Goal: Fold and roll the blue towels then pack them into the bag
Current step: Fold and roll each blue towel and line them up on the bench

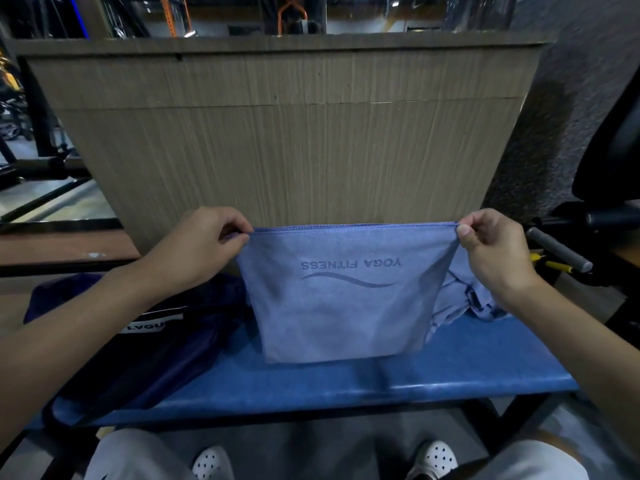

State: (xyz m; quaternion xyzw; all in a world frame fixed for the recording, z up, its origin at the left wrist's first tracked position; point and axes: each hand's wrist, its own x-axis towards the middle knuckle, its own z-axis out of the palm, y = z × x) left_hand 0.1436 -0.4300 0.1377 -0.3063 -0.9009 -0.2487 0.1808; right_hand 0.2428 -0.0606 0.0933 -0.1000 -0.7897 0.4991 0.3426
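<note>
A tall wood-grain panel [284, 133] fills the background behind a blue padded bench [346, 379] that runs across the lower middle of the view. On the left part of the bench lies a dark navy bag [145, 341], slumped flat, with a white label reading "LVQU" partly showing. At the centre, a folded blue towel [339, 313] hangs upright above the bench, its top edge stretched level between both hands and its bottom edge at or just above the padding; its printed "YOGA FITNESS" and wave line read upside down. Behind its right side a second blue towel [460, 299] lies crumpled on the bench. The left hand [204, 244] pinches the towel's upper left corner with curled fingers and thumb; the right hand [491, 247] pinches the upper right corner the same way, thumbnail facing the camera. Below the bench edge, two white perforated clogs [434, 459] show on the floor.
</note>
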